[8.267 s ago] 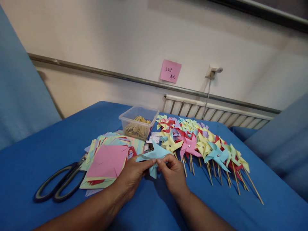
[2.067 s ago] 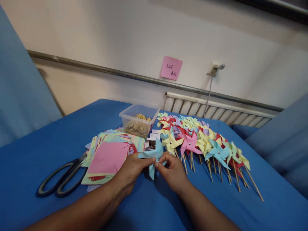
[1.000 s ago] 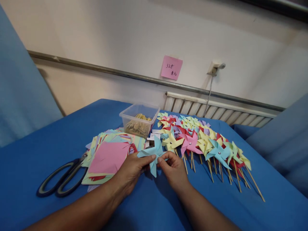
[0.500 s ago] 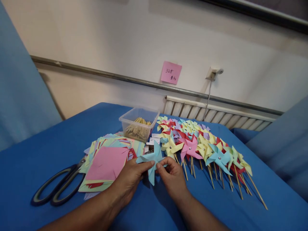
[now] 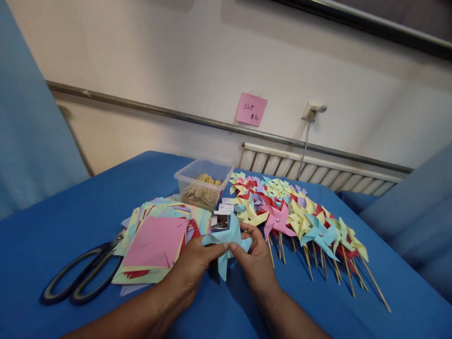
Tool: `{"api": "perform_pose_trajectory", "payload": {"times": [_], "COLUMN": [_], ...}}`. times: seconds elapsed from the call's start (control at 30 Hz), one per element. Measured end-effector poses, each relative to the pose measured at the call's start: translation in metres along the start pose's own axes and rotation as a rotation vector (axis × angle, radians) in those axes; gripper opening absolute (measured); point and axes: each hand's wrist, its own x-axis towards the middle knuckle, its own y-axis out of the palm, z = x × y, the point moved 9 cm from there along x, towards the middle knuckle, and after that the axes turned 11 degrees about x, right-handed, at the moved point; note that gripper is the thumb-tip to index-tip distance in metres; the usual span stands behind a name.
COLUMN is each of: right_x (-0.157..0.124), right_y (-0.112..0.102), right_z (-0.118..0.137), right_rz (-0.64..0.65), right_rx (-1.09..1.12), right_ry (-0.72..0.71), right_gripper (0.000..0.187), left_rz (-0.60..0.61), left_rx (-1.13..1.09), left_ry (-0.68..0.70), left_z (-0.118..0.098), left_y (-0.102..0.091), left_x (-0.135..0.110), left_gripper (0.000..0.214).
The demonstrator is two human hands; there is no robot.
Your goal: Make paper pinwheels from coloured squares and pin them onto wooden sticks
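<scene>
Both my hands pinch a light blue paper pinwheel (image 5: 226, 242) just above the blue table (image 5: 70, 212), its corners folded in toward the middle. My left hand (image 5: 192, 266) grips its left side between thumb and fingers. My right hand (image 5: 256, 259) grips the right side, thumb at the centre. A small open box of metal pins (image 5: 221, 221) lies right behind the pinwheel. Left of my hands lies a stack of cut coloured paper squares (image 5: 155, 240), pink on top.
Black-handled scissors (image 5: 81, 278) lie at the left. A clear plastic tub of wooden sticks (image 5: 203, 183) stands behind the paper. Several finished pinwheels on sticks (image 5: 303, 221) spread over the right half. A pink note (image 5: 251, 109) hangs on the wall above a radiator (image 5: 318, 169).
The pinwheel's corners have been gathered closer to its centre and my right fingers have shifted over it. The view has tilted slightly; nothing else on the table moved.
</scene>
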Motion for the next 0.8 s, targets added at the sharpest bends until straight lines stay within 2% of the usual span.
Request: {"api": "perform_pose_trajectory", "payload": {"times": [0.17, 0.37, 0.47, 0.53, 0.7, 0.8], "right_x": [0.002, 0.008, 0.009, 0.008, 0.005, 0.004], "right_y": [-0.003, -0.008, -0.006, -0.003, 0.005, 0.006], "right_z": [-0.002, 0.000, -0.001, -0.002, -0.002, -0.004], "right_rz": [-0.009, -0.022, 0.014, 0.054, 0.143, 0.154], "right_rx": [-0.010, -0.031, -0.041, -0.057, -0.117, -0.096], "right_ry": [0.020, 0.026, 0.043, 0.060, 0.074, 0.086], "right_gripper": [0.041, 0.038, 0.036, 0.035, 0.033, 0.036], "left_rz": [-0.074, -0.091, -0.079, -0.054, -0.020, -0.031], "left_rx": [0.090, 0.137, 0.247, 0.317, 0.478, 0.489], "left_ry": [-0.017, -0.045, -0.016, 0.019, 0.044, 0.039], "left_z": [0.000, -0.008, -0.017, -0.021, -0.017, -0.016], "left_y": [-0.005, -0.013, -0.018, -0.019, -0.020, -0.020], "left_x": [0.000, 0.002, 0.005, 0.007, 0.012, 0.012], "left_gripper": [0.034, 0.037, 0.036, 0.028, 0.021, 0.021]}}
